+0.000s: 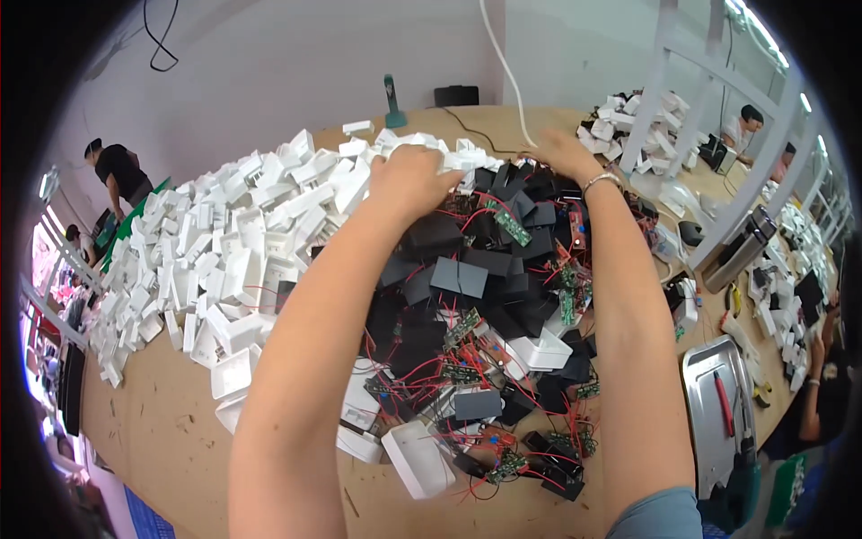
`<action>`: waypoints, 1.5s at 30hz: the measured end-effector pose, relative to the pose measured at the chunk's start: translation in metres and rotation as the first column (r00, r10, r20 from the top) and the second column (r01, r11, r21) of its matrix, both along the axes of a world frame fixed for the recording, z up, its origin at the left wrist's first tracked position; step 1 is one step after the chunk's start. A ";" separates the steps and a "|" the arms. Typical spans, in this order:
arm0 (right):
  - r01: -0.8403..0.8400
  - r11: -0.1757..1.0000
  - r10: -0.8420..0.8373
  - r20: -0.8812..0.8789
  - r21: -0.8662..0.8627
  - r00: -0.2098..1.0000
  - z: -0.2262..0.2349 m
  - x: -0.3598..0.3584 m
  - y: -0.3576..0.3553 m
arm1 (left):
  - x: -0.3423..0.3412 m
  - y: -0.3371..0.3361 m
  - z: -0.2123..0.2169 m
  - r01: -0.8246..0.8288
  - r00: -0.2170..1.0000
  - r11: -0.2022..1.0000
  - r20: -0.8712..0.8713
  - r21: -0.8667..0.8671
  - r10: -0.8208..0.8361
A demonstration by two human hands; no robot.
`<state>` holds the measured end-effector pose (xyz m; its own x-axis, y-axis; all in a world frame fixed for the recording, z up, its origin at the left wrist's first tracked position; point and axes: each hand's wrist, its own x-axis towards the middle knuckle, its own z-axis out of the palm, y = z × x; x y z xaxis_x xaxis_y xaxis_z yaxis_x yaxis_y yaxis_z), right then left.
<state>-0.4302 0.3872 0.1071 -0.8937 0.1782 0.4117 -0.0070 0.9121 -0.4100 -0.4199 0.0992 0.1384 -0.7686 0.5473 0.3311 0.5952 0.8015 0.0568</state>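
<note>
Both arms reach across a large heap on the table. My left hand [409, 182] lies over the far edge of the white plastic housings [310, 175], its thumb stretched out to the right and fingers apart, partly hidden behind the hand. To its right, my right hand [564, 156] is at the back of the pile of black plastic boxes [460, 277]; its fingers are blurred and partly hidden, so I cannot make out whether anything is in them. Green circuit boards [508, 225] with red wires [422, 368] lie tangled among the black boxes, between my forearms.
A metal tray [700, 377] with a red-handled tool [724, 404] sits at the right. Beyond it stand a steel flask [738, 247] and a white metal frame [648, 99]. A green handheld device [393, 101] stands at the back. Other people work at left and right.
</note>
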 end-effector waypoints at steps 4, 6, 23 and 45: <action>-0.251 0.968 0.204 0.556 0.009 0.806 0.023 0.019 -0.048 | 0.002 0.016 -0.014 0.030 0.963 0.994 0.270 -0.107 0.000; -0.314 0.941 0.204 0.533 0.124 0.821 0.014 0.029 -0.044 | 0.002 0.023 -0.023 0.153 0.905 0.987 0.408 -0.056 -0.117; -0.075 0.973 0.120 0.199 -0.219 0.973 0.008 0.260 -0.091 | 0.200 -0.022 -0.033 0.558 0.830 0.796 -0.130 0.235 -0.543; 0.238 0.911 -0.350 0.328 0.335 0.877 0.106 0.164 -0.016 | 0.365 -0.203 -0.080 0.491 0.869 0.869 0.032 0.060 -0.494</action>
<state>-0.2658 0.3711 0.2134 -0.9131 0.3865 0.1301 0.3820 0.9223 -0.0586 -0.0554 -0.1038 0.0580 -0.4181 0.8428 0.3389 0.9079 0.4006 0.1237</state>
